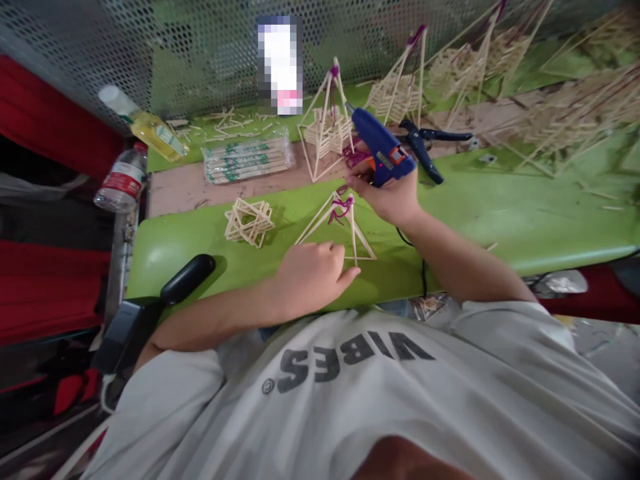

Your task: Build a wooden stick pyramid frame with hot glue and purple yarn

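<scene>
My right hand point(395, 197) is wrapped round the handle of a blue glue gun point(379, 143). Its nozzle points up and to the left, toward a finished-looking stick pyramid point(333, 127) with a stack of sticks inside. On the green surface in front of me is a small open pyramid frame point(354, 230) of thin wooden sticks, with purple string tied at its top. My left hand point(317, 273) is closed over the frame's left lower side, hiding that part; its thumb lies by a lower stick. A star-shaped stick lattice point(249, 222) lies to the left.
Behind are a plastic pack of sticks point(249, 158), loose stick bits point(233, 120) and black-handled pliers point(423, 150). More stick pyramids point(397, 93) stand at the back right. Two bottles point(123, 180) and a black case point(189, 279) are at the left. A black cord point(424, 277) hangs over the front edge.
</scene>
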`<state>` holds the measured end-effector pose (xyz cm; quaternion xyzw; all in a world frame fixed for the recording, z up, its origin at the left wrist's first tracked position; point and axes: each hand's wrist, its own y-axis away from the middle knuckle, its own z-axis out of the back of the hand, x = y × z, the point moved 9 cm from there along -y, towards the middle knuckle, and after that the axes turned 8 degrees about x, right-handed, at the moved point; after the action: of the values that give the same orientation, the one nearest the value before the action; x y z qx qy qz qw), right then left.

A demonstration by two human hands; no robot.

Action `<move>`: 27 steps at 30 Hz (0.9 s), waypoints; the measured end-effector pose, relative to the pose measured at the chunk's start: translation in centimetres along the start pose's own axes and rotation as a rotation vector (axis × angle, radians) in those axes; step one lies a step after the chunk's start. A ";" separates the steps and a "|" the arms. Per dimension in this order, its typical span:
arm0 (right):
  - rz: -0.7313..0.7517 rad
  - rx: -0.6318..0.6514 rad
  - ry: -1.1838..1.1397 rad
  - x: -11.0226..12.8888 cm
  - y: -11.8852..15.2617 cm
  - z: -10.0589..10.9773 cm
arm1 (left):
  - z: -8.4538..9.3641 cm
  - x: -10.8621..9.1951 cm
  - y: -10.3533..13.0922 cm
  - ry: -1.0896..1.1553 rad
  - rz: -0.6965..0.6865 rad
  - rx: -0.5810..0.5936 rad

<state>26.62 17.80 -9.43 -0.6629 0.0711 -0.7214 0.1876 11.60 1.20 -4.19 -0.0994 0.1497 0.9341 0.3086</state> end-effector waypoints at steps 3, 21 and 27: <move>-0.037 -0.022 0.015 -0.3 0.3 1.1 | 1.8 -2.9 1.7 -0.293 -0.295 -0.210; -0.061 0.074 -0.098 -1.3 0.6 0.0 | 1.1 -2.3 -0.2 -0.696 -0.538 -0.728; 0.024 0.043 -0.097 -0.1 0.9 0.1 | 2.2 -2.0 1.2 -0.614 -0.639 -0.868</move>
<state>26.92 16.98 -9.80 -0.6921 0.0545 -0.6873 0.2136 12.27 0.00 -1.28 0.0177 -0.3766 0.7573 0.5333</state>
